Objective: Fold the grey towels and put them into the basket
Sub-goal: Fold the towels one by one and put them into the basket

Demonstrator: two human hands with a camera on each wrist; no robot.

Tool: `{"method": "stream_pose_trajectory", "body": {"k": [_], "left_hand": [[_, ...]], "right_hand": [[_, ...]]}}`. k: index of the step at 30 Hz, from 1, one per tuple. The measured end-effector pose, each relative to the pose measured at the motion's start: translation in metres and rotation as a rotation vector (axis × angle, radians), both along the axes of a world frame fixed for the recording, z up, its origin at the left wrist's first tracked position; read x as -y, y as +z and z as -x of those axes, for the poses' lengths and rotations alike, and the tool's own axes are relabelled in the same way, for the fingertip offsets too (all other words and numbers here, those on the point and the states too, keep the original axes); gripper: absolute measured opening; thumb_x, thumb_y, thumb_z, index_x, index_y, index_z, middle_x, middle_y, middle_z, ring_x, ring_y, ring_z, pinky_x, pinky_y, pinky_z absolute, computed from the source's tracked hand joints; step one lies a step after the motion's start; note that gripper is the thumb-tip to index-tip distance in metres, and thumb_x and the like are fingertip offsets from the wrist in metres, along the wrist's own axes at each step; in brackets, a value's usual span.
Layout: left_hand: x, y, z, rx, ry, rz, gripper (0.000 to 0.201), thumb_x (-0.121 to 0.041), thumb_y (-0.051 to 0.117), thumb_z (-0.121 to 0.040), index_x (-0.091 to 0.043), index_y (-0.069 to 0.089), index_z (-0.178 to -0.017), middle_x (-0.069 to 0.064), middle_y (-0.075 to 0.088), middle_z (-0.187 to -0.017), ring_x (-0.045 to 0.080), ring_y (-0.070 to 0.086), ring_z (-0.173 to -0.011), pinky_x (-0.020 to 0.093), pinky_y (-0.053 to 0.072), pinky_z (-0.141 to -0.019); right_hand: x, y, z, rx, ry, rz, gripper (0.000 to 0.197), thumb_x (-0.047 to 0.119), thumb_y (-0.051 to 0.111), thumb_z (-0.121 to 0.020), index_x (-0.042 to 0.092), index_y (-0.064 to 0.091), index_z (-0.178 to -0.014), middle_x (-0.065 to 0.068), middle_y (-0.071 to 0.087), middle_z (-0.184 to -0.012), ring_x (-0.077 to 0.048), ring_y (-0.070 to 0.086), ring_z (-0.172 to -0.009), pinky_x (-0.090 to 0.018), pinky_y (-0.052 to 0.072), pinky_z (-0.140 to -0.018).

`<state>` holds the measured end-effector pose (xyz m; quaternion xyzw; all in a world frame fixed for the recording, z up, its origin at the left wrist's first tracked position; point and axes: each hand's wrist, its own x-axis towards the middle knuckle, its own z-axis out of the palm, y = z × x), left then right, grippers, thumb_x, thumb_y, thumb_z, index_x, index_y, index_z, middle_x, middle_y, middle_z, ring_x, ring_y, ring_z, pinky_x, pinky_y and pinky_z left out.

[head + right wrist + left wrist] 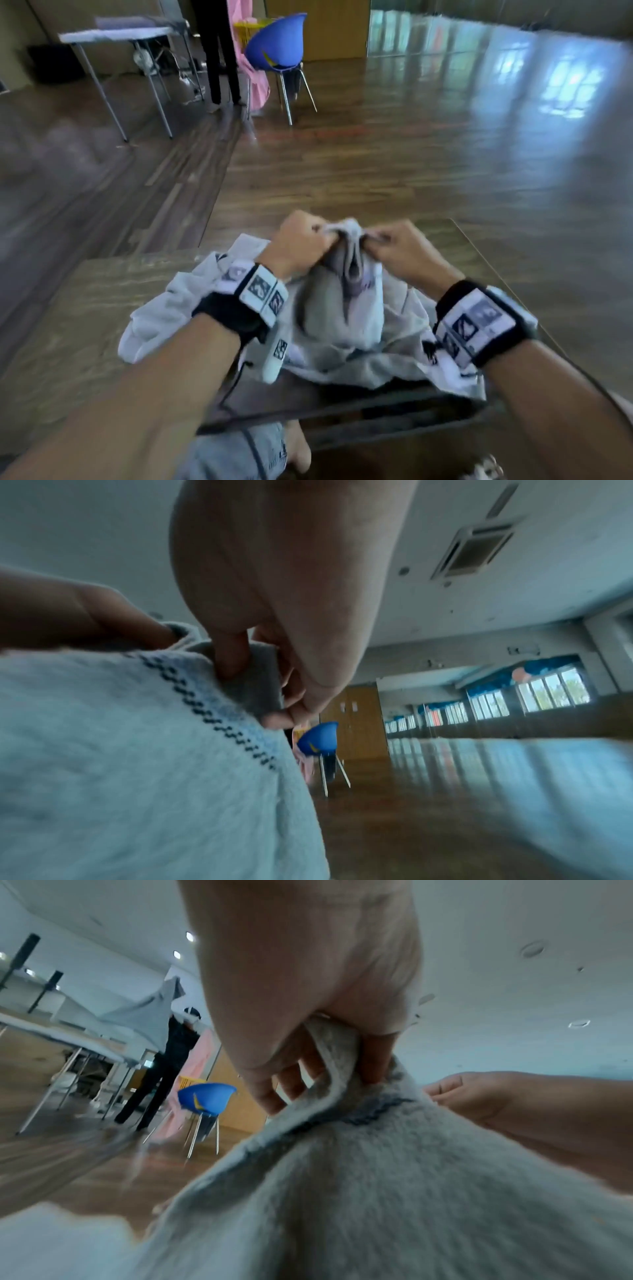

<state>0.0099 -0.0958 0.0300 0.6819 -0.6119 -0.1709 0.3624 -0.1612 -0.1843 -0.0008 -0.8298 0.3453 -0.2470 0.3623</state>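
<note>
A light grey towel (346, 308) with a dark stitched border is bunched up above a heap of more grey towels (164, 311) on the low wooden table (85, 308). My left hand (301, 236) and my right hand (390, 243) each pinch its top edge, close together, and lift it. In the left wrist view my left hand (308, 1064) curls round the towel (377, 1191) hem. In the right wrist view my right hand (270, 685) pinches a corner of the towel (137, 750). No basket is in view.
A blue chair (277, 48) stands on the wooden floor beyond the table. A folding table (116, 34) with cloth on it stands at the far left, with a person (219, 51) beside it. My knee (239, 452) shows below the table's near edge.
</note>
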Motion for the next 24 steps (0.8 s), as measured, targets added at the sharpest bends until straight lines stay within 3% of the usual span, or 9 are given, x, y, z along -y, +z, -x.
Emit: {"method": "stream_pose_trajectory", "body": {"k": [2, 6, 8, 11, 13, 16, 18, 21, 24], "left_hand": [[0.038, 0.032, -0.018, 0.043, 0.069, 0.106, 0.028, -0.014, 0.059, -0.093, 0.006, 0.067, -0.074, 0.019, 0.062, -0.068, 0.012, 0.043, -0.063, 0.039, 0.04, -0.06], [0.095, 0.068, -0.057, 0.288, 0.223, 0.175, 0.028, -0.019, 0.056, -0.091, 0.0, 0.067, -0.074, 0.018, 0.059, -0.068, 0.024, 0.055, -0.067, 0.039, 0.04, -0.06], [0.108, 0.071, -0.079, 0.45, 0.296, 0.129, 0.026, -0.017, 0.054, -0.093, -0.001, 0.071, -0.08, 0.017, 0.061, -0.073, 0.034, 0.062, -0.073, 0.037, 0.04, -0.061], [0.117, 0.063, -0.103, 0.528, 0.352, 0.012, 0.024, -0.025, 0.054, -0.092, -0.013, 0.074, -0.087, 0.013, 0.068, -0.079, 0.035, 0.065, -0.076, 0.033, 0.045, -0.063], [0.126, 0.052, -0.108, 0.419, 0.334, -0.044, 0.026, -0.027, 0.048, -0.084, -0.018, 0.07, -0.075, 0.008, 0.067, -0.065, 0.033, 0.069, -0.063, 0.032, 0.051, -0.058], [0.144, 0.038, -0.109, -0.021, 0.315, -0.061, 0.038, -0.004, 0.051, -0.087, -0.023, 0.069, -0.059, 0.013, 0.068, -0.065, 0.027, 0.07, -0.05, 0.029, 0.052, -0.043], [0.151, 0.029, -0.109, -0.237, 0.295, -0.074, 0.043, 0.01, 0.06, -0.081, -0.023, 0.073, -0.056, 0.019, 0.073, -0.079, 0.026, 0.074, -0.065, 0.042, 0.062, -0.058], [0.156, 0.015, -0.106, -0.384, 0.336, 0.007, 0.024, 0.003, 0.066, -0.083, -0.013, 0.081, -0.089, 0.015, 0.075, -0.093, 0.029, 0.072, -0.089, 0.046, 0.061, -0.084], [0.153, 0.013, -0.104, -0.301, 0.432, 0.156, 0.025, -0.006, 0.066, -0.084, -0.017, 0.08, -0.101, 0.003, 0.075, -0.088, 0.016, 0.069, -0.079, 0.024, 0.06, -0.076]], "right_hand": [[0.043, 0.036, -0.015, 0.096, -0.048, 0.115, 0.028, 0.012, 0.059, -0.096, -0.009, 0.063, -0.077, -0.002, 0.046, -0.068, -0.013, 0.041, -0.065, -0.032, 0.033, -0.06], [0.117, 0.078, -0.023, 0.075, -0.167, 0.358, 0.026, 0.01, 0.057, -0.096, 0.009, 0.076, -0.114, -0.01, 0.075, -0.111, -0.026, 0.067, -0.105, -0.039, 0.052, -0.091], [0.146, 0.082, -0.011, -0.04, -0.274, 0.413, 0.032, 0.017, 0.052, -0.095, 0.02, 0.076, -0.117, -0.014, 0.072, -0.117, -0.035, 0.066, -0.106, -0.047, 0.053, -0.092], [0.169, 0.078, 0.003, -0.088, -0.385, 0.392, 0.032, 0.028, 0.047, -0.092, 0.03, 0.078, -0.1, -0.013, 0.072, -0.101, -0.035, 0.066, -0.091, -0.05, 0.056, -0.086], [0.175, 0.067, 0.003, -0.132, -0.393, 0.381, 0.03, 0.032, 0.046, -0.091, 0.033, 0.076, -0.096, -0.011, 0.071, -0.095, -0.035, 0.066, -0.091, -0.047, 0.055, -0.084], [0.185, 0.052, -0.002, -0.115, -0.442, 0.329, 0.033, 0.034, 0.045, -0.09, 0.041, 0.073, -0.105, -0.007, 0.075, -0.088, -0.035, 0.071, -0.08, -0.043, 0.059, -0.076], [0.196, 0.04, -0.005, -0.071, -0.447, 0.264, 0.03, 0.029, 0.047, -0.092, 0.036, 0.075, -0.098, -0.003, 0.074, -0.078, -0.03, 0.072, -0.072, -0.039, 0.06, -0.07], [0.212, 0.026, -0.003, -0.045, -0.402, 0.212, 0.027, 0.018, 0.051, -0.099, 0.02, 0.076, -0.091, -0.002, 0.063, -0.068, -0.032, 0.068, -0.079, -0.035, 0.051, -0.069], [0.213, 0.02, 0.0, 0.086, -0.358, 0.231, 0.024, 0.021, 0.058, -0.099, 0.027, 0.08, -0.104, 0.012, 0.064, -0.066, -0.015, 0.063, -0.07, -0.028, 0.045, -0.066]]}}
